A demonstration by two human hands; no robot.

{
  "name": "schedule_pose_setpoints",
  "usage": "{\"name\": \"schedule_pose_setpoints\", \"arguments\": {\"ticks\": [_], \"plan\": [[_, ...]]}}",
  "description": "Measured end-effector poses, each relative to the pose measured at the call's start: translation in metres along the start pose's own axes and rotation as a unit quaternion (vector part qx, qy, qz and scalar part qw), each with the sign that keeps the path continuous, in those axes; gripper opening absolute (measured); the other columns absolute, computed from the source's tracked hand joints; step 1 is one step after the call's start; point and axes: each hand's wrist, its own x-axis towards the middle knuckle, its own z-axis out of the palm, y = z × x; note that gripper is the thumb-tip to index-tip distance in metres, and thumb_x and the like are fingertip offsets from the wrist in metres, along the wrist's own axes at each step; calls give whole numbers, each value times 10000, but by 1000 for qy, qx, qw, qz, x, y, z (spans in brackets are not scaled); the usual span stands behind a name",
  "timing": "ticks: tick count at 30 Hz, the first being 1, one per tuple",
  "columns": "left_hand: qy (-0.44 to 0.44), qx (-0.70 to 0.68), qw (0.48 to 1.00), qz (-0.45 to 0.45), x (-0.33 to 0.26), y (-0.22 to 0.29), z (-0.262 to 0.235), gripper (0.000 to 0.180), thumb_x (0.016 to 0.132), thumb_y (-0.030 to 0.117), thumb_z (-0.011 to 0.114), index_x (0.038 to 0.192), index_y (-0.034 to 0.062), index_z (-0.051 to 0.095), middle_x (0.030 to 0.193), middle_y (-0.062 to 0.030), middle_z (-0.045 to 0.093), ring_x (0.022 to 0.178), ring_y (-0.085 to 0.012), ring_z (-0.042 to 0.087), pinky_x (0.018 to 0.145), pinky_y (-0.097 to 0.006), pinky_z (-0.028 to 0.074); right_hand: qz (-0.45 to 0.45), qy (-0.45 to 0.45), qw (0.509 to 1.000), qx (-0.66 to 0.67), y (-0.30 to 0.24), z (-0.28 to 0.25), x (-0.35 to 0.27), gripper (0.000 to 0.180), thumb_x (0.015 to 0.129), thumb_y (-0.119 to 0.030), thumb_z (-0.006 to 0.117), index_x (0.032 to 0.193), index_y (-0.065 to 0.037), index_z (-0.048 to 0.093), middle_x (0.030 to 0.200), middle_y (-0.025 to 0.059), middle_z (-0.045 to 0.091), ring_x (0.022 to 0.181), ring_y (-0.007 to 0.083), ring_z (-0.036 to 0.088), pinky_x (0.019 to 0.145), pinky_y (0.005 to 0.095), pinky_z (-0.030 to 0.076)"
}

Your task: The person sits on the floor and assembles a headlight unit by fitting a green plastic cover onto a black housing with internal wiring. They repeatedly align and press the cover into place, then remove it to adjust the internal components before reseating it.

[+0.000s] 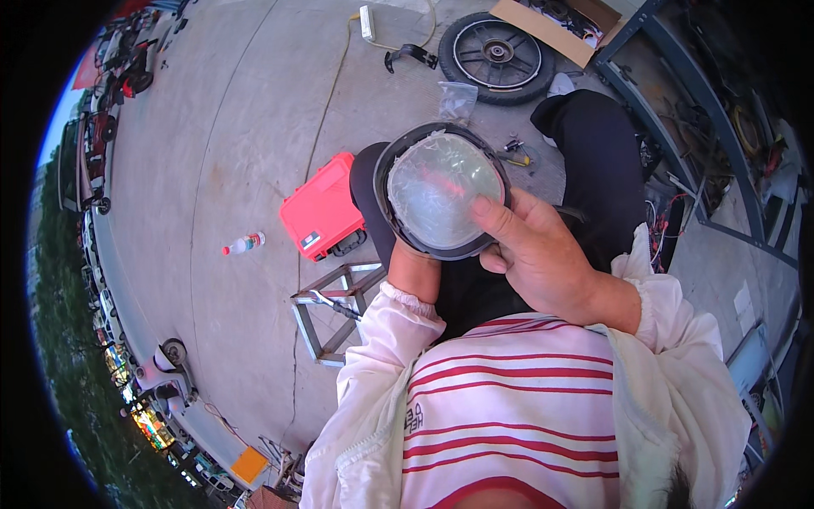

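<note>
Above my lap is a rounded headlight with a black rim and a clear, smeared-looking lens facing up. My right hand grips its right lower edge. The right thumb lies on the lens, and the other fingers curl round toward the back. My left hand reaches under the headlight from the lower left; only its wrist and heel show, and its fingers are hidden behind the rim. Beside my left knee sits a red hard case with a black handle.
A wheel with a tyre lies ahead, near a clear plastic bag, pliers and a cardboard box. A metal frame stands at my left, a bottle beyond it. A steel rack is on the right.
</note>
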Motion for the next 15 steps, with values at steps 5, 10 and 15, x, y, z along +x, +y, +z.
{"name": "schedule_pose_setpoints", "arguments": {"ticks": [5,10,15], "plan": [[-20,-31,999,-13,0,0,0,616,981,461,403,1373,-2,513,1336,-203,585,1185,-364,594,1028,-496,476,-22,-15,999,19,2,-1,2,325,1014,-323,576,1217,-69,573,1035,-21,620,807,31,479,619,210,362],[14,17,1000,1,-1,0,0,605,982,451,414,1366,-5,517,1316,-213,595,1159,-375,607,1005,-502,492,-14,14,999,35,-6,5,-2,312,1013,-327,582,1163,-54,592,960,-35,592,748,25,427,583,197,340],[33,79,996,-9,-2,2,0,606,979,449,410,1367,-4,517,1322,-220,589,1158,-392,605,992,-515,498,10,31,999,41,-9,2,-6,314,1010,-327,585,1167,-55,601,978,-30,600,757,34,434,587,197,338]]}}
